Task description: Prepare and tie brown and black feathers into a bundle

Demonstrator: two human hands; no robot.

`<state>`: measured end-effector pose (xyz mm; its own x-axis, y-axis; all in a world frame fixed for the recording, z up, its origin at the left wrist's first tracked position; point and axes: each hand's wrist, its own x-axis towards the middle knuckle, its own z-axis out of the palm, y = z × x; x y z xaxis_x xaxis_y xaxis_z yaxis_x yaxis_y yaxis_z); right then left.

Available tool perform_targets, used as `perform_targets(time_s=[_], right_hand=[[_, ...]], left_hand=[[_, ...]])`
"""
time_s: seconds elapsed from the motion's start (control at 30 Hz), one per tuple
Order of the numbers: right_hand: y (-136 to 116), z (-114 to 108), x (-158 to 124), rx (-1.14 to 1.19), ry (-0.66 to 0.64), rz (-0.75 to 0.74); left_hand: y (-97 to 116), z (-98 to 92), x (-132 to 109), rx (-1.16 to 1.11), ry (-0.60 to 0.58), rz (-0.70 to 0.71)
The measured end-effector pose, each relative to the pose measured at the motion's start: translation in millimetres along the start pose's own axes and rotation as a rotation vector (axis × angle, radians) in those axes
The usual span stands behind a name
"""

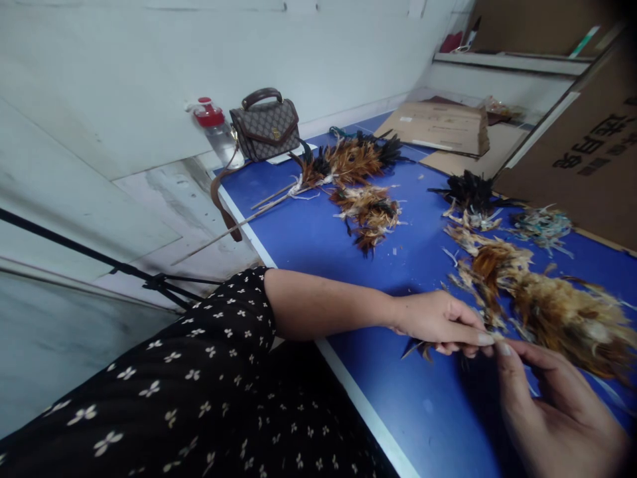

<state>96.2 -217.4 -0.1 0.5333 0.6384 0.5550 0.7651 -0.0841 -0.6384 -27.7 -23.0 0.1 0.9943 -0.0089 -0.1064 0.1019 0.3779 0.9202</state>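
Feathers [567, 312] on the table [298, 229], handbag [269, 129] behind left, cardboard box [572, 172] right.

Soft, dim light leaves faint glare on the blue table [398, 401], the right hand [557, 401] slightly blurred, the upper-right corner dark.

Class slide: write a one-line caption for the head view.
Left hand and right hand meet at the fingertips over a blue table, beside tawny feathers.

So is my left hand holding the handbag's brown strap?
No, the strap hangs at the edge of the blue table near the handbag, while the left hand, away from it, meets the right hand.
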Motion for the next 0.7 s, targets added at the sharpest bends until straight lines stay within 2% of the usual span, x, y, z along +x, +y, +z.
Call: perform_targets(time_s=[0.17,0.33,0.47,0.7], right_hand=[[2.4,2.2,0.0,-0.017,0.009,-0.053],[3.3,5.0,-0.5,-0.033,0.006,-0.213],[6.1,6.9,-1.2,-0.039,-0.020,-0.319],[1.7,5.6,2.3,0.016,-0.048,-0.383]], left_hand=[[5.8,-0.8,-2.1,0.042,-0.016,-0.009],[1.9,-0.7,5.6,0.068,0.051,0.032],[2.9,-0.1,4.9,0.146,0.104,0.132],[8.5,-4.8,4.0,0.371,0.159,0.268]])
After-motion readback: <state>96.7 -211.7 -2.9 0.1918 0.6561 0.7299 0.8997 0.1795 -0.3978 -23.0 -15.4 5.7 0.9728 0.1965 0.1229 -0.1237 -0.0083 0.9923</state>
